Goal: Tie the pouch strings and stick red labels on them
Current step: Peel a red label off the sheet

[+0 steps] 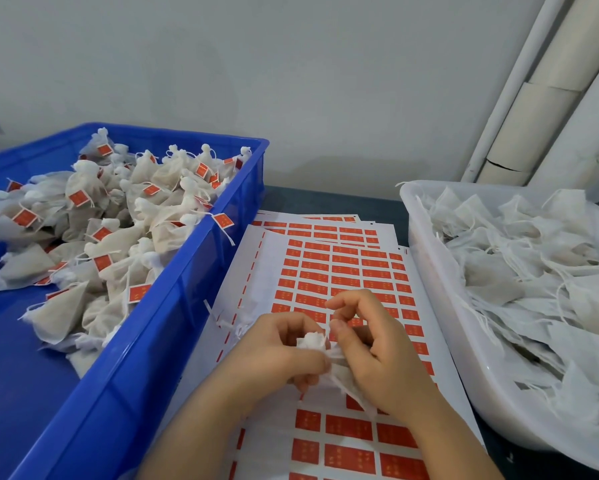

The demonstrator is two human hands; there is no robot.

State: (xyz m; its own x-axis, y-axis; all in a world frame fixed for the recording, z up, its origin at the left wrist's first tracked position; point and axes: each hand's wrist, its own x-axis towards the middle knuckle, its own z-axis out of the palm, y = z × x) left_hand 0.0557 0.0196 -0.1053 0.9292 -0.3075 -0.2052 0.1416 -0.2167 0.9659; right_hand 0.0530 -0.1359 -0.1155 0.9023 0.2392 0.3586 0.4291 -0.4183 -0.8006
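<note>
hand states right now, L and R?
Left hand: closed, gripping the white pouch at its gathered neck.
Right hand: closed, fingers curled on the same pouch.

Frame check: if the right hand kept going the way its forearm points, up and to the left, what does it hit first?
The right hand holds the pouch; pushed on, it would press into the left hand, which grips the same pouch. Past that, probably the crate wall.

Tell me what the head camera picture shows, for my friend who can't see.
The left hand and right hand hold a small white pouch over sheets of red labels. A blue crate on the left holds labelled pouches; a white tub on the right holds plain pouches.
</note>
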